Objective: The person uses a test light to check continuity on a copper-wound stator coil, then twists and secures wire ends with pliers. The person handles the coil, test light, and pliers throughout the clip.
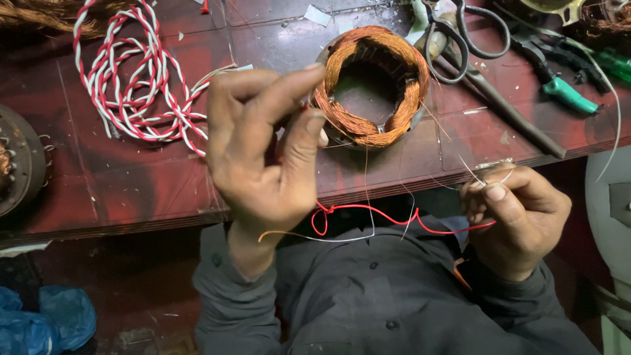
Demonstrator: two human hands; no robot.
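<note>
Dark red wooden workbench (131, 184), worn and scratched, lay beyond the fingers, paper scraps (317, 14) at its far edge. Dim floor (131, 296) below the fingers; blue plastic bag (39, 322) off to the side.

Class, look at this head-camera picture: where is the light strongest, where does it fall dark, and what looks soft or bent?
Head view: glare sheens the red table by the copper coil; the lower left floor and top left corner fall dark; the left hand and right hand look slightly soft; the table edge bows, a wide-lens effect.
</note>
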